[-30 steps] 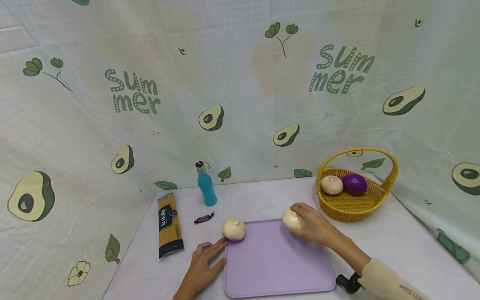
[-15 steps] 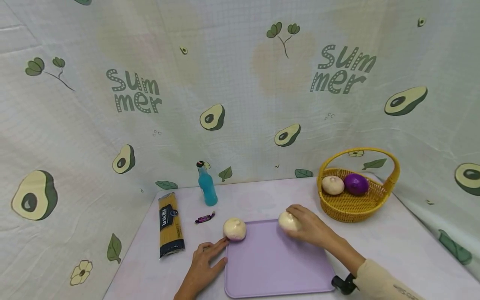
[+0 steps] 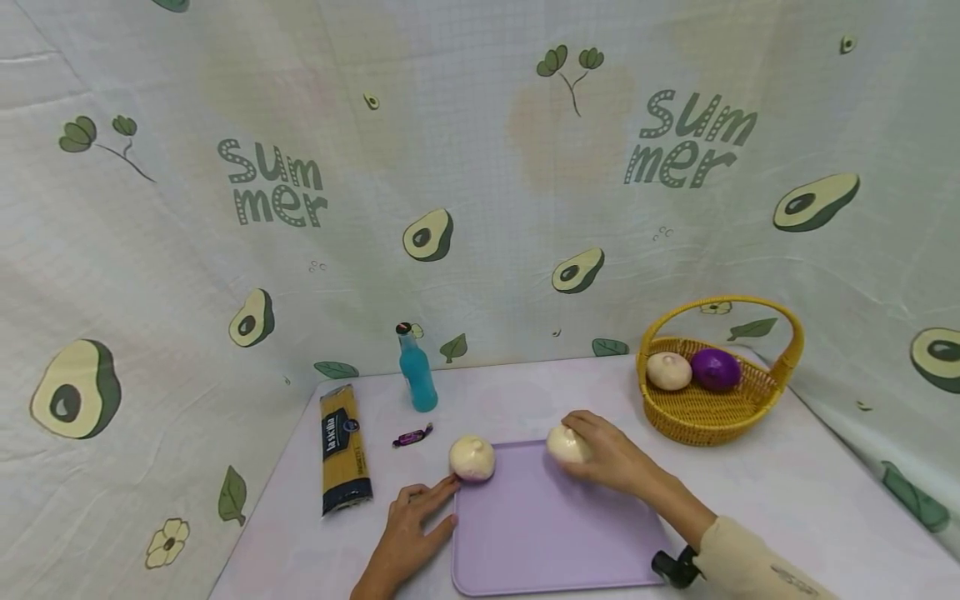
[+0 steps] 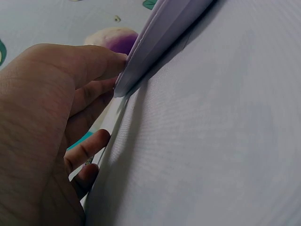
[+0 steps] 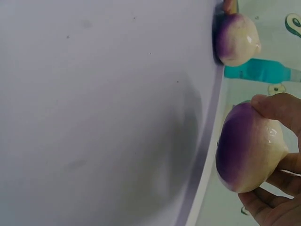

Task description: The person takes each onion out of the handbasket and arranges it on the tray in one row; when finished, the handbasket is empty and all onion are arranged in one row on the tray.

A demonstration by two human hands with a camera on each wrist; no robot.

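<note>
At the far right corner of the table (image 3: 757, 483), a wicker basket (image 3: 697, 429) holds a pale turnip (image 3: 669, 371) and a purple bulb (image 3: 716, 369); another turnip (image 3: 472, 457) sits at the lilac tray (image 3: 555, 537)'s far left corner. The right hand (image 3: 609, 454)'s fingers clamp a third turnip (image 3: 566, 446) by the tray's far edge, farther left than a second ago, its purple underside visible only from the right wrist. The left hand (image 3: 411, 531)'s spread fingers touch the tray's left edge.
</note>
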